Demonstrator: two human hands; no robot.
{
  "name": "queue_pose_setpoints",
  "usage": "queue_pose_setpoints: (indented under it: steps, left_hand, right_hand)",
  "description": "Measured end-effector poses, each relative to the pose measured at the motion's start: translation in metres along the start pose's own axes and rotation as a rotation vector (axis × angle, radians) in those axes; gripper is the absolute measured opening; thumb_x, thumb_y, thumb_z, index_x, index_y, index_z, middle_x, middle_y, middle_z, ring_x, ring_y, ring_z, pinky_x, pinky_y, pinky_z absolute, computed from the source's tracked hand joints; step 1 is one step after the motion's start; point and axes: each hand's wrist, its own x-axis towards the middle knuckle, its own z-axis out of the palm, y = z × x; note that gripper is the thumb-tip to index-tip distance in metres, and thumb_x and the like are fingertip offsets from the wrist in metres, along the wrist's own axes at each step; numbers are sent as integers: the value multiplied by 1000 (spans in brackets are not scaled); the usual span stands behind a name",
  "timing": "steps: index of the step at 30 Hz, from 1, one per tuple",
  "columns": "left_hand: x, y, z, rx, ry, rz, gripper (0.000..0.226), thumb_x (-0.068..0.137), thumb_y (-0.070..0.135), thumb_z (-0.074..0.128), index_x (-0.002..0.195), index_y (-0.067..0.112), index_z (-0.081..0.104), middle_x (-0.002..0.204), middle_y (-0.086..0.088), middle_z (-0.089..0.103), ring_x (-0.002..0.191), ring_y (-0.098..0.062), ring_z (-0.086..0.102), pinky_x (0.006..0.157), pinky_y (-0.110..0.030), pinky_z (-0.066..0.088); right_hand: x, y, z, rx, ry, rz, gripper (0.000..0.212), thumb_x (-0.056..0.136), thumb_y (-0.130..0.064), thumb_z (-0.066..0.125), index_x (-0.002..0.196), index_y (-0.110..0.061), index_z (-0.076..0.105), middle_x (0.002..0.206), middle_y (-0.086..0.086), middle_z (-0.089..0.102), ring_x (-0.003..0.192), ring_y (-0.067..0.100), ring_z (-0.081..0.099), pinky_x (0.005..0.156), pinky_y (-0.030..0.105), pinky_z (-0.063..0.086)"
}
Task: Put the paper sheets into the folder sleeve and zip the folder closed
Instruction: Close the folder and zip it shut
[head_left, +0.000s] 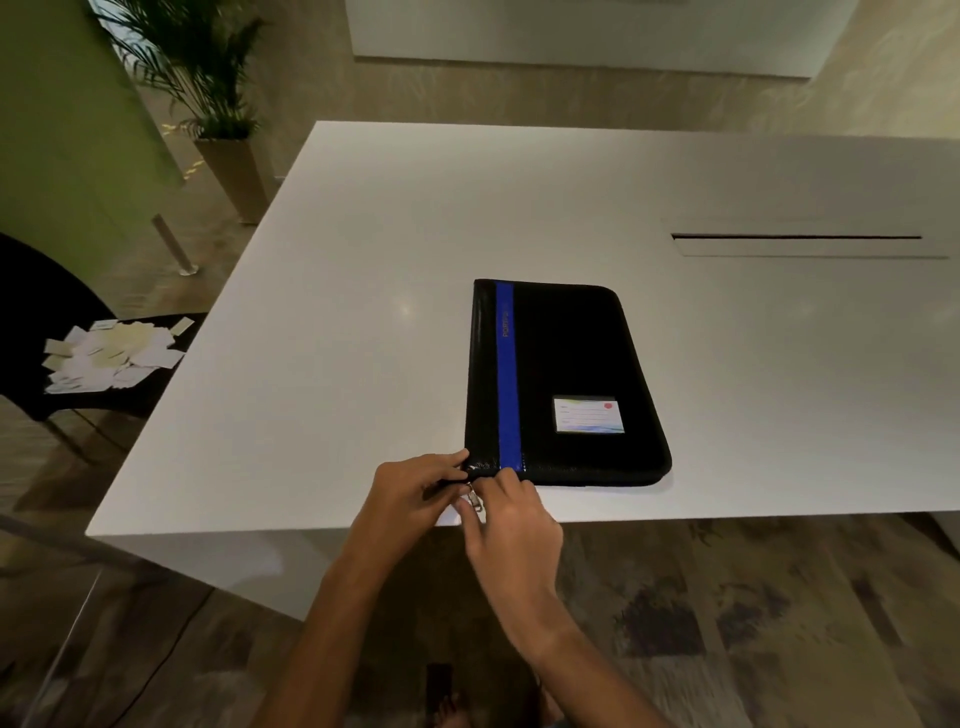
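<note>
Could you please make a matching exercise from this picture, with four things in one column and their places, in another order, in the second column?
Things:
1. folder
2. label card
3. scattered paper cards
4. potted plant

Places:
A. on the floor beyond the table's far left corner
B. on the dark chair left of the table
C. lying closed on the white table
D. on the folder's cover, in its near right part

Pairs: 1-C, 2-D, 3-B, 4-A
</note>
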Motion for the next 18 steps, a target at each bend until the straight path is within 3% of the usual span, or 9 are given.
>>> queue_pose_setpoints:
  steps: [4,7,12,16,18]
  left_hand:
    - [-1,-4,3,17,2,4,26,89,5,89,114,5,85,122,-8,83,111,-21,81,103,-34,63]
    - [-5,-8,5,47,34,34,22,92,11,87,113,7,85,121,-8,83,109,-22,81,100,-33,62]
    - [-9,-10,7,43,79,39,36,99,35,67,114,7,83,115,-7,84,104,-18,80,96,-23,61]
    - [-12,-18,-1,170,129,29,24,98,25,71,113,10,81,115,-4,83,102,-21,80,90,-35,66]
    - [-8,-18,-3,272,149,50,25,98,25,69,115,13,82,122,-2,82,113,-24,79,98,-43,65]
  right_hand:
    - [5,1,2,65,-19,72,16,100,-35,82,108,-21,80,105,-4,78,92,13,76,73,29,66]
    - [6,6,2,107,-26,72,15,101,-33,81,109,-21,79,105,-4,78,92,12,77,76,30,67]
    - [12,17,-5,148,-14,115,11,98,-24,85,100,-17,77,96,-3,76,79,11,73,68,25,61]
    - [14,42,-12,134,27,131,10,94,-16,88,95,-16,78,90,-5,72,70,7,67,61,26,61]
    - [13,51,-14,105,67,102,12,91,-14,90,91,-16,79,86,-4,72,68,9,66,56,25,59]
